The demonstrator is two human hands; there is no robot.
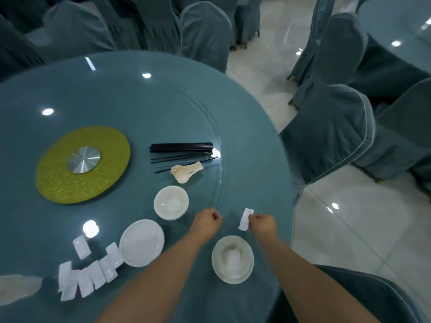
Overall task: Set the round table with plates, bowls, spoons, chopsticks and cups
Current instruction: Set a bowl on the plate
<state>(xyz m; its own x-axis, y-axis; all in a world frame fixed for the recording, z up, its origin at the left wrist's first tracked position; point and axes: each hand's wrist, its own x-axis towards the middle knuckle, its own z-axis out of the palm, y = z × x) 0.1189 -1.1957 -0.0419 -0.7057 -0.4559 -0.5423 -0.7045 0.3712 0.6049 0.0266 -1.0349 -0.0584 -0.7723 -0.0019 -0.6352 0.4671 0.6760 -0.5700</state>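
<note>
Two hands work near the close edge of the round table (140, 94). The right hand (262, 223) pinches a small white rectangular rest (245, 219) between thumb and fingertips, holding it tilted just above the glass. The left hand (207, 221), just beside that pinch, is curled into a loose fist and holds nothing visible. Nearer than the pinch sits a bowl on a plate (232, 259), between the two forearms. Left of the fist lies a stack of plates (141, 243), and farther left a cluster of white rests (89, 273). Beyond the fist stands a stack of bowls (171, 202). Farther out lie nested spoons (186, 171), then a bundle of black chopsticks (182, 150). Well left of these is a green turntable base (82, 164).
</note>
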